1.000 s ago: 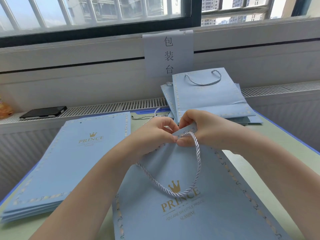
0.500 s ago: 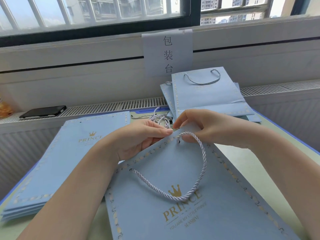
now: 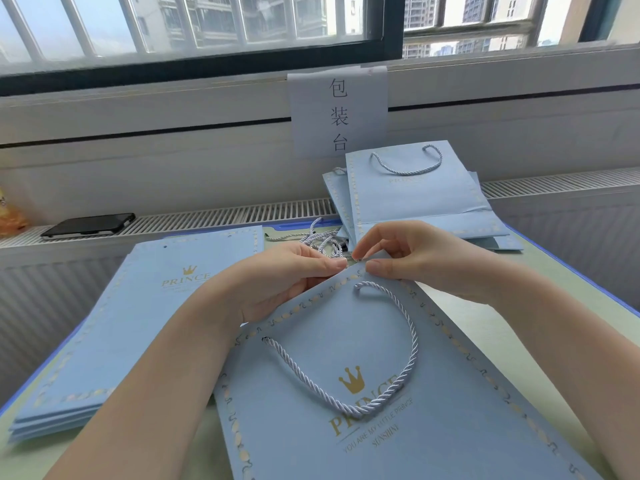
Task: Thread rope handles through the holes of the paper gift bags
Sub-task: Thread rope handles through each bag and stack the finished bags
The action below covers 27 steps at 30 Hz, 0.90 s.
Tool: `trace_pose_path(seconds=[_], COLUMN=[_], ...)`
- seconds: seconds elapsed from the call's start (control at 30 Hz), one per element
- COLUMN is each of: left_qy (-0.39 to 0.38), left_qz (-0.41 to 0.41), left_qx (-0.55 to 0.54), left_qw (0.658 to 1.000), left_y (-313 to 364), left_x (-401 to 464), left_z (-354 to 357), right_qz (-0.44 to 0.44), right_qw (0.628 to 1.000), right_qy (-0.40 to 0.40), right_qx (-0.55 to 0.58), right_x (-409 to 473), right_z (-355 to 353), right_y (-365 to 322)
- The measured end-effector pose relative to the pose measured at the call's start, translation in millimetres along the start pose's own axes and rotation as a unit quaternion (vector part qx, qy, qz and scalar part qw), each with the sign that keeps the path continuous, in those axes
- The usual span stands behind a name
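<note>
Fingers point(image 3: 332, 263) of my left hand point(image 3: 287, 275) are pressed together at the top edge of the blue paper gift bag point(image 3: 398, 393), thumb over the front and the rest tucked under the lip, pinching the paper. On my right hand point(image 3: 412, 258), the thumb and forefinger pinch the same edge at its far corner, just beside the left fingertips; the other right fingers are loosely curled above. I cannot tell whether a rope end sits between the two pinches.

That bag lies flat on the table point(image 3: 485, 327) in front of me, turned at an angle, with a gold crown and "PRINCE" printed on it. A white twisted rope handle point(image 3: 398, 386) is threaded through both holes on its front face and lies in a loop across the print.

To my left sits a stack of flat bags point(image 3: 138, 323) showing no handles. Beyond my hands, a pile of bags with handles point(image 3: 415, 195) leans against the wall, and a bundle of loose ropes point(image 3: 322, 240) lies just behind my left fingertips. A black phone point(image 3: 88, 225) rests on the radiator grille point(image 3: 225, 214) at far left. A paper sign point(image 3: 339, 112) with Chinese characters hangs below the window point(image 3: 207, 29).
</note>
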<state>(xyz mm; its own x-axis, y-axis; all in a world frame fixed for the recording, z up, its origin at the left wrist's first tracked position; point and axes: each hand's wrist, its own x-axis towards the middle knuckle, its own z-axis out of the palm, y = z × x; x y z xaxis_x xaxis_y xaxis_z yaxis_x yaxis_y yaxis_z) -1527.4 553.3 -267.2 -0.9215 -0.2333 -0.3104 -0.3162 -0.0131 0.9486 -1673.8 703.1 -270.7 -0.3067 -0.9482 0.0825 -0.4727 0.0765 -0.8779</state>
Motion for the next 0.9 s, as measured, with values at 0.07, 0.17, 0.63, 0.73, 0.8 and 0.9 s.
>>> trace_pose_path(seconds=[0.07, 0.17, 0.63, 0.73, 0.8, 0.9], left_qy=[0.013, 0.025, -0.067, -0.068, -0.057, -0.060], left_qz=[0.002, 0.014, -0.002, 0.001, -0.004, -0.013], left_qx=[0.014, 0.033, -0.003, -0.021, -0.009, -0.019], left_qw=[1.000, 0.999, 0.998, 0.997, 0.998, 0.998], left_y=[-1, -1, -2, -4, -7, -6], left_x=[0, 0, 2, 5, 8, 10], left_z=[0, 1, -6, -8, -9, -8], right_qz=[-0.004, -0.011, -0.021, -0.028, -0.037, -0.041], right_qw=[1.000, 1.000, 0.998, 0.998, 0.998, 0.998], right_qy=[0.006, 0.009, -0.036, -0.025, -0.024, -0.022], right_qx=[-0.003, -0.009, -0.050, -0.055, -0.054, -0.050], right_x=[1, 1, -5, -5, -5, -5], right_z=[1, 3, 7, 7, 7, 7], right_y=[1, 1, -11, -11, -12, -13])
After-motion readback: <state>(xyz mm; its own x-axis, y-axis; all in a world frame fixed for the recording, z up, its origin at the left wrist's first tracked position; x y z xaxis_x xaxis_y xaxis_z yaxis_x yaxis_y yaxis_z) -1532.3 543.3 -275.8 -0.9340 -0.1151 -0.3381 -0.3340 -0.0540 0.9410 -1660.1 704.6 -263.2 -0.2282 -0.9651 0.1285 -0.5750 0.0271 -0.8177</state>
